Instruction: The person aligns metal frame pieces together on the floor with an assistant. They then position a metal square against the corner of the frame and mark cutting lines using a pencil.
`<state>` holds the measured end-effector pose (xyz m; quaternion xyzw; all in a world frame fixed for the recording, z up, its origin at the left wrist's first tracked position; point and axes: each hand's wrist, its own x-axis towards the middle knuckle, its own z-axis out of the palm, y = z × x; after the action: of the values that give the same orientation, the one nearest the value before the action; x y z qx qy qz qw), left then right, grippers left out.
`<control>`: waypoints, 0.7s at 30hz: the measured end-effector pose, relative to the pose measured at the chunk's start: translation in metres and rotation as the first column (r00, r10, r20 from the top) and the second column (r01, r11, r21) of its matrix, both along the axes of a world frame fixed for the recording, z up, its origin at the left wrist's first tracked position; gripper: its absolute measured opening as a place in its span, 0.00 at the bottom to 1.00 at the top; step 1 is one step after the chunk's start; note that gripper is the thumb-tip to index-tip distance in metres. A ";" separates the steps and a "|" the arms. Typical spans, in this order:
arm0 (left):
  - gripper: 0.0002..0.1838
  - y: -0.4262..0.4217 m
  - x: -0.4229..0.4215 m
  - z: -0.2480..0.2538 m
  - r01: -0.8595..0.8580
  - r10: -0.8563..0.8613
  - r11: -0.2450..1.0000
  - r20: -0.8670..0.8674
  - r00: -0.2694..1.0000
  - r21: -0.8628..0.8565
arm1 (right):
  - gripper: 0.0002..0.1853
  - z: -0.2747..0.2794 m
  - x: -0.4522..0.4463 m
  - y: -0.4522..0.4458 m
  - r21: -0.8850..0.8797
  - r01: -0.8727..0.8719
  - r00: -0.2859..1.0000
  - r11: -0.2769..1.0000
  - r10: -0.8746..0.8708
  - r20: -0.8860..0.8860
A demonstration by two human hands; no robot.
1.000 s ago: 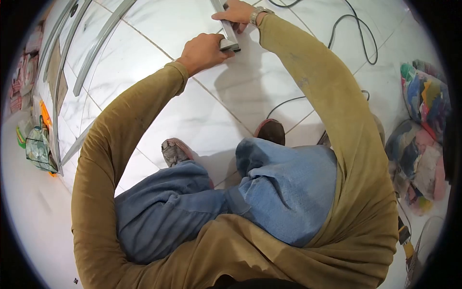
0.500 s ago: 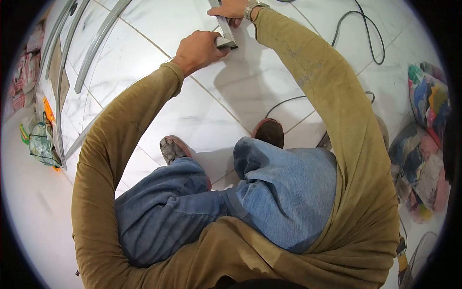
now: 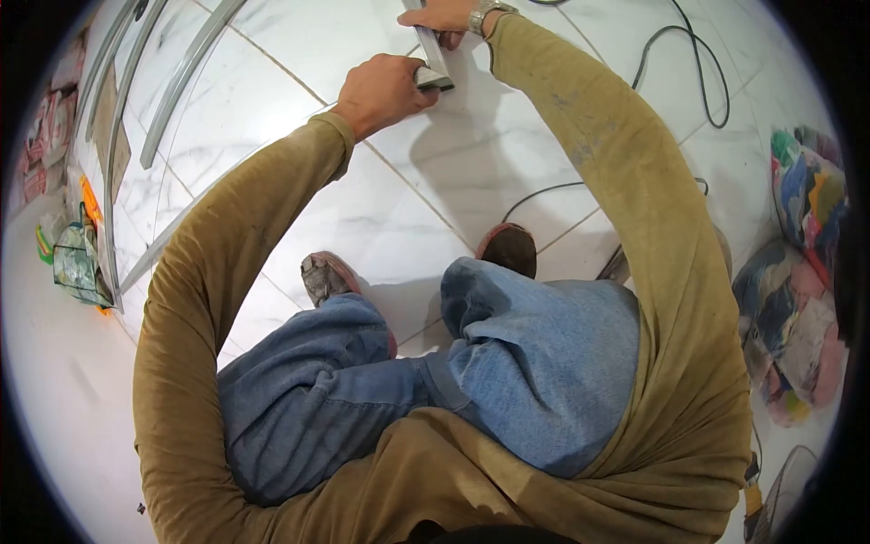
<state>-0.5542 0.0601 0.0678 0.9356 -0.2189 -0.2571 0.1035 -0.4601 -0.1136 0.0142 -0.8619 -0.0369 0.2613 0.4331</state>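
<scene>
At the top of the head view, a metal profile bar runs up and out of the frame. My right hand is closed around it, thumb along its upper face, with a watch on the wrist. My left hand grips a short metal profile piece whose dark-edged end meets the bar's lower end at a corner. The left fingers wrap over that piece and hide most of it. Whether the two pieces are joined cannot be seen.
Several long grey metal profiles lie on the tiled floor at the upper left. A black cable loops at the upper right. Filled plastic bags stand at the right, and a clear green bag at the left.
Both hands and the metal pieces appear slightly further right in the view. The grips look the same as before.
</scene>
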 end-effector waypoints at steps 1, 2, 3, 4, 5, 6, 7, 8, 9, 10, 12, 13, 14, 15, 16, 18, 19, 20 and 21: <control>0.19 0.000 -0.001 0.000 -0.006 0.006 1.000 -0.001 1.000 -0.010 | 0.31 0.002 -0.001 -0.001 0.026 0.014 1.000 1.000 -0.014 0.002; 0.19 0.000 -0.001 0.000 -0.011 0.011 1.000 -0.003 1.000 -0.020 | 0.31 0.002 -0.001 -0.001 0.027 0.012 1.000 1.000 -0.012 0.002; 0.19 -0.001 -0.001 0.001 -0.013 0.013 1.000 -0.003 1.000 -0.019 | 0.30 0.002 -0.001 -0.001 0.040 0.012 1.000 0.999 -0.011 -0.007; 0.22 -0.002 -0.001 0.001 -0.016 0.016 1.000 -0.011 1.000 -0.011 | 0.30 0.001 -0.001 -0.002 0.052 0.011 1.000 0.999 -0.011 -0.015; 0.25 -0.001 -0.001 0.000 -0.021 0.021 1.000 -0.019 1.000 -0.003 | 0.30 0.000 0.000 -0.002 0.054 0.008 1.000 0.999 -0.007 -0.013; 0.25 0.001 -0.001 0.001 -0.026 0.026 1.000 -0.017 1.000 0.000 | 0.30 -0.002 0.001 -0.002 0.052 -0.007 0.999 0.999 0.008 -0.032; 0.23 0.003 0.000 0.001 0.009 -0.009 0.999 -0.007 1.000 -0.035 | 0.29 -0.003 0.003 -0.001 0.050 -0.022 0.999 0.999 0.024 -0.048; 0.22 0.004 0.000 0.003 0.044 -0.044 0.997 0.003 0.999 -0.069 | 0.29 -0.004 0.004 0.000 0.052 -0.028 0.999 0.998 0.030 -0.043; 0.22 0.004 0.000 0.005 0.040 -0.040 0.997 0.008 0.999 -0.068 | 0.29 -0.006 0.004 -0.001 0.044 -0.031 0.998 0.999 0.034 -0.058; 0.22 0.003 0.001 0.006 0.049 -0.049 0.997 0.005 0.999 -0.057 | 0.29 -0.007 0.006 0.000 0.035 -0.034 0.997 0.999 0.036 -0.073; 0.23 0.003 0.000 0.003 0.058 -0.058 0.997 0.001 0.998 -0.046 | 0.29 -0.006 0.005 0.001 0.030 -0.033 0.996 0.999 0.035 -0.087; 0.22 0.002 0.000 0.000 0.053 -0.052 0.998 0.023 0.998 -0.036 | 0.29 -0.006 0.005 0.001 0.023 -0.029 0.994 0.999 0.031 -0.103; 0.22 0.001 0.000 0.000 0.046 -0.045 0.999 0.044 0.998 -0.027 | 0.29 -0.005 0.004 0.000 0.022 -0.029 0.994 0.999 0.031 -0.104; 0.22 0.000 -0.001 -0.001 0.046 -0.045 0.999 0.044 0.998 -0.029 | 0.29 -0.005 0.003 -0.001 0.029 -0.024 0.996 0.999 0.026 -0.084; 0.21 0.000 0.000 -0.001 0.041 -0.040 0.999 0.037 0.999 -0.022 | 0.29 -0.005 0.002 -0.002 0.036 -0.018 0.998 0.999 0.020 -0.063; 0.21 -0.001 -0.001 0.000 0.037 -0.037 0.999 0.030 0.999 -0.015 | 0.30 -0.003 0.001 -0.002 0.038 -0.010 0.998 0.999 0.012 -0.055; 0.21 -0.001 -0.001 0.001 0.030 -0.030 0.999 0.030 0.999 -0.017 | 0.30 -0.001 0.000 -0.002 0.040 -0.003 0.999 0.999 0.005 -0.046; 0.20 0.000 -0.002 0.000 0.022 -0.022 1.000 0.029 0.999 -0.019 | 0.30 -0.002 0.001 -0.002 0.040 -0.003 0.999 0.999 0.005 -0.047; 0.20 0.000 -0.002 -0.001 0.022 -0.021 1.000 0.029 0.999 -0.020 | 0.30 -0.002 0.002 -0.002 0.036 -0.015 0.998 0.999 0.017 -0.057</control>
<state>-0.5559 0.0599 0.0667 0.9356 -0.2328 -0.2427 0.1069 -0.4580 -0.1155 0.0126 -0.8458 -0.0361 0.2888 0.4472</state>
